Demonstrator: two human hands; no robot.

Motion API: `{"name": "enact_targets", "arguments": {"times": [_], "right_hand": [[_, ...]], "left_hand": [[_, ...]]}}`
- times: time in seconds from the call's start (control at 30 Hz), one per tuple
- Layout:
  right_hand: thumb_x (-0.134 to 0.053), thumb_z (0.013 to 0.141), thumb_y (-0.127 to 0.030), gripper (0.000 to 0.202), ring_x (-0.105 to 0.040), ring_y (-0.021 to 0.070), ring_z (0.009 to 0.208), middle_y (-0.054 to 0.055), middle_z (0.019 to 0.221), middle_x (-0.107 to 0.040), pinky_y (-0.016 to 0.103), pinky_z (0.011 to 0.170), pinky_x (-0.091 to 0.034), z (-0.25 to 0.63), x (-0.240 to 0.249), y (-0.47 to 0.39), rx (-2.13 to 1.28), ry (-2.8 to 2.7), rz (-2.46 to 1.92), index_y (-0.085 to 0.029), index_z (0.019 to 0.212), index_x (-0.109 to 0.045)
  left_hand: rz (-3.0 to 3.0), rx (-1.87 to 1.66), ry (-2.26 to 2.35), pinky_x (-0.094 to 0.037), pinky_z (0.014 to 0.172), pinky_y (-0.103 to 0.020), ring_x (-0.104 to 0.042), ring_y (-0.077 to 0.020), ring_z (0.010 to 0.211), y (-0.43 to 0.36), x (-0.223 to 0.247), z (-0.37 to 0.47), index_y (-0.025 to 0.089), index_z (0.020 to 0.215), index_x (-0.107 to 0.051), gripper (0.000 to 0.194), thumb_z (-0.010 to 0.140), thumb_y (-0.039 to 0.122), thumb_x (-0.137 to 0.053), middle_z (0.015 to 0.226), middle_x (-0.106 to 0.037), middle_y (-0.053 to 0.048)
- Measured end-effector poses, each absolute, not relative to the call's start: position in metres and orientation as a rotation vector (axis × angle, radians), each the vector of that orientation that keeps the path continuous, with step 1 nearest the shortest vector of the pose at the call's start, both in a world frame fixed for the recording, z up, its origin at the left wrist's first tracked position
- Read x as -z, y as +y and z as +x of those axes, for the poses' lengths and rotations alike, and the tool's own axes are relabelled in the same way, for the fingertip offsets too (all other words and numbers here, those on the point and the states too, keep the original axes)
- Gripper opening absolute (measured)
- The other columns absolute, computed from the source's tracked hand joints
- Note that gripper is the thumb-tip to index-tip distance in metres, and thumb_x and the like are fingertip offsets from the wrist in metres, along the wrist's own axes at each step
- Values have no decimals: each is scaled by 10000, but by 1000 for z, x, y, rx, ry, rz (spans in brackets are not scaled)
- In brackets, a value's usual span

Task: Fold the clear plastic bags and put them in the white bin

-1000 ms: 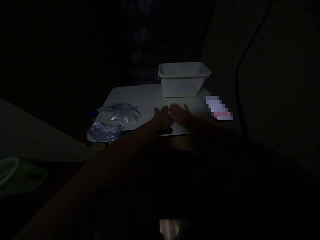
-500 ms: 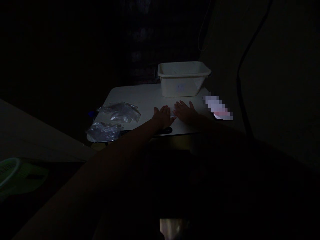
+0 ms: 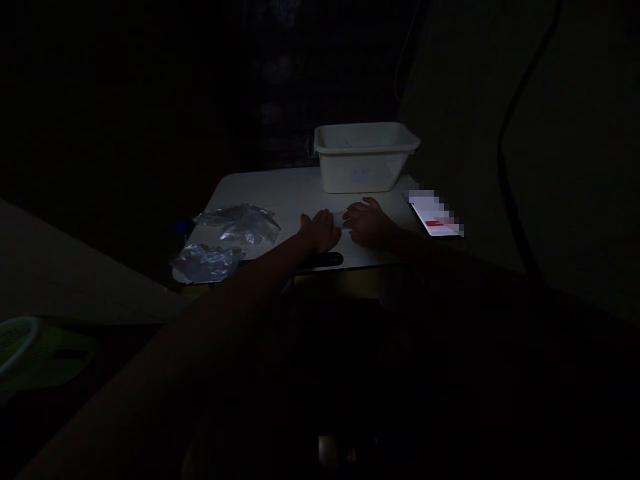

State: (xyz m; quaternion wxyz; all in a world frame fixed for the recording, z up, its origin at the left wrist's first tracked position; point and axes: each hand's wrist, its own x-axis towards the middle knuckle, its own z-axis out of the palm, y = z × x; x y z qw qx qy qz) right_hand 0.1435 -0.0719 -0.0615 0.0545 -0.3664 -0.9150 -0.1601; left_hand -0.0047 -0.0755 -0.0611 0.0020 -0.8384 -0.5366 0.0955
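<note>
In dim light, my left hand (image 3: 320, 231) lies on the white table (image 3: 280, 187), fingers extended over its surface. Just right of it is my right hand (image 3: 367, 223), its fingers slightly bent and apart, pointing left. Between the two hands a thin, pale, clear piece (image 3: 339, 217) shows faintly; what it is cannot be made out. One crumpled clear plastic bag (image 3: 247, 223) rests left of my left hand, and another plastic bag (image 3: 207, 262) sits at the table's near left corner.
A white tub (image 3: 363, 170) stands at the back of the table. On the right edge lies a lit phone or tablet (image 3: 437, 223). A dark slot (image 3: 330, 259) is at the table's front edge. A green basket (image 3: 50, 353) is low at the left; a cable (image 3: 505, 167) hangs at the right.
My right hand has lifted its fingers from lying flat and bent them. My left hand has shifted slightly left. The pale piece between them shows more clearly.
</note>
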Motion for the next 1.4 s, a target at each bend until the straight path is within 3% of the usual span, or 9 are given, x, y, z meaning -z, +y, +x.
{"name": "enact_targets", "arguments": {"times": [0.27,0.8,1.07,1.13,1.23,1.4], "right_hand": [[-370,705,-137,280,-380,209,932,77,935,-564,403,846,-134,139,59,-72,592,-2750,-1131,-145,906,-564],[-382,698,-165,251,-393,226,901,86,915,-555,396,802,-162,136,61,-69,571,-2645,-1252,-139,843,-585],[-387,702,-181,234,-411,217,881,80,890,-567,372,764,-199,137,60,-67,526,-2623,-1293,-145,800,-597],[-388,694,-178,237,-415,217,886,77,887,-572,367,759,-209,137,59,-66,467,-2589,-1312,-151,797,-599],[-382,690,-182,246,-432,214,884,75,868,-585,360,762,-233,139,56,-65,358,-2498,-1336,-150,801,-600],[-401,679,-218,246,-488,194,845,50,862,-603,348,761,-301,143,55,-62,67,-2263,-1402,-157,816,-596]], "left_hand": [[-2634,-273,-1684,-173,894,-449,-106,-213,1204,-75,64,-6,62,1250,-156,569,787,384,-86,1321,-140,-139],[-2631,-258,-1622,-205,876,-442,-145,-239,1190,-73,64,-7,40,1242,-161,583,782,389,-80,1310,-171,-153],[-2644,-73,-1692,-192,873,-458,-245,-251,1146,-76,62,-7,69,1244,-150,570,764,372,-208,1298,-210,-150],[-2641,77,-1704,-190,878,-453,-282,-237,1126,-76,61,-8,99,1229,-206,538,757,353,-257,1279,-264,-135],[-2628,355,-1716,-227,870,-414,-364,-208,1065,-72,59,-9,151,1095,-419,393,751,304,-307,1168,-428,-93],[-2680,784,-1809,-368,708,-276,-515,-162,797,-57,57,-11,122,820,-583,288,739,274,-352,835,-595,-63]]}}
